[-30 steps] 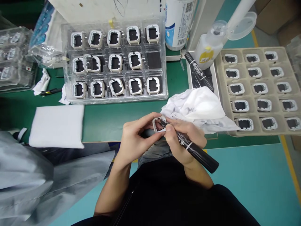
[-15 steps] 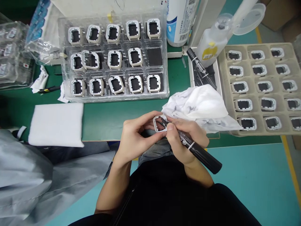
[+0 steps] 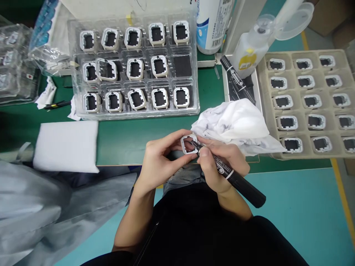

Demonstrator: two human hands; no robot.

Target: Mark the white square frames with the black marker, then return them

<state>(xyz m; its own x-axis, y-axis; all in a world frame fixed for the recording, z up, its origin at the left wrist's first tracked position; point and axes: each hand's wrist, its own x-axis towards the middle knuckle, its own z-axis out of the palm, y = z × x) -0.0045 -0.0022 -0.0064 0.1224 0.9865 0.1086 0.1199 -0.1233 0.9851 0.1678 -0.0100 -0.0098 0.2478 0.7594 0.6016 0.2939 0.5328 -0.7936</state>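
Between thumb and fingers, my left hand (image 3: 163, 157) holds a small white square frame (image 3: 183, 145) with rounded corners, like a watch case. My right hand (image 3: 222, 162) is closed around a black marker pen (image 3: 245, 187). Its thin tip reaches into the frame's opening at the right inner edge; whether it touches there I cannot tell. Just beyond the hands lies a crumpled white cloth (image 3: 235, 122). A clear plastic tray (image 3: 133, 116) at the back left holds several similar frames, with one compartment bare. On the right, a beige tray (image 3: 302, 111) holds more of them.
A second marker (image 3: 237, 79) rests in a small box beside a clear dispenser bottle (image 3: 251, 48). A white and blue bottle (image 3: 212, 27) stands at the back. White foam sheets (image 3: 66, 147) lie front left, near another person's grey sleeve (image 3: 27, 207).
My right hand and the marker have shifted slightly right and toward me, drawing the tip back a little. My left hand and the frame stay almost in place.
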